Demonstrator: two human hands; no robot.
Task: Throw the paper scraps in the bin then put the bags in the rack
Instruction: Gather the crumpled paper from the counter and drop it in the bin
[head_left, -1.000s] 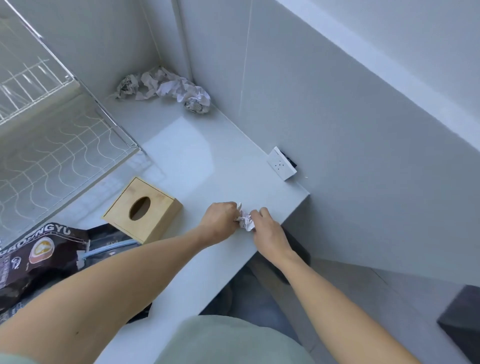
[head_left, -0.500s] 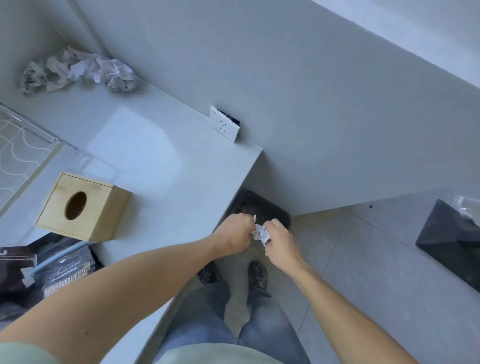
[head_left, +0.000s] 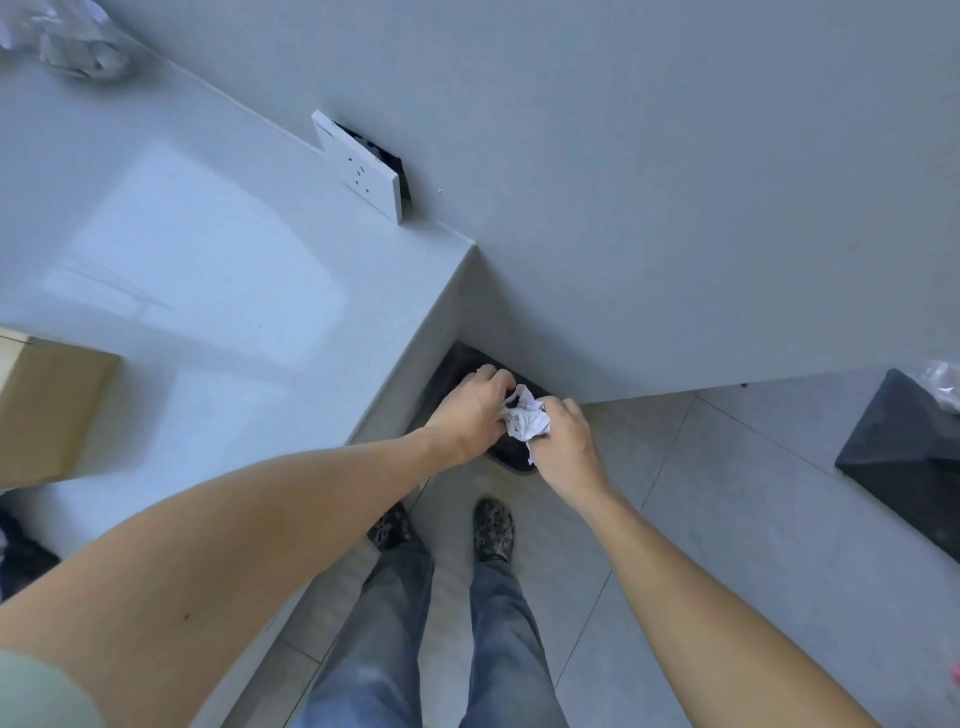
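Head view. The left hand (head_left: 467, 410) and right hand (head_left: 563, 441) together pinched a crumpled paper scrap (head_left: 525, 418), fingers of both curled round it. The scrap was held directly above the dark bin (head_left: 457, 364), which stood on the floor against the wall, just beside the end of the white counter (head_left: 208, 270). More crumpled paper (head_left: 78, 47) lay on the counter, well away from the bin, at the far corner.
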